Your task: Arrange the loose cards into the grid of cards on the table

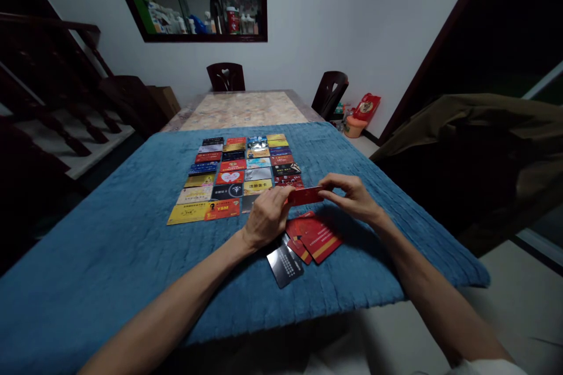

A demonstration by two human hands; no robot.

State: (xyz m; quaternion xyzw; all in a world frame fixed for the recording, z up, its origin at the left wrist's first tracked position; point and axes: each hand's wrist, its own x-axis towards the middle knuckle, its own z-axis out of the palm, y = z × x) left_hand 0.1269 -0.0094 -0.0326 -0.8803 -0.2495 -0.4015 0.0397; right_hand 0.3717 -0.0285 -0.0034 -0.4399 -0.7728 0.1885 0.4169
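A blue cloth (pixel 109 217) covers the near part of the table (pixel 246 108), whose patterned top shows bare at the far end. Beyond it stand 2 chairs (pixel 237 78), with a red bag (pixel 368 106) and an orange tub (pixel 354 127) on the floor near the right chair, a stair railing (pixel 48 22) off to the left and a wall cabinet (pixel 206 38) above. On the cloth, laid cards (pixel 231 177) form 4 columns; the left hand (pixel 267 220) hides part of their near right corner. That hand, fingers bent, grips the left end of a red card (pixel 307 195), while the right hand (pixel 352 194) pinches its right end between thumb and finger, so the card is held between them, raised over the cloth. Below it lie overlapping loose red cards (pixel 323 237), with a dark card (pixel 284 263) at their left. "YSM" reads on an orange card (pixel 223 208), "注册金卡" on a gold card (pixel 257 186) and "VIP" on a black card (pixel 285 169); the held card's print is too small to read.
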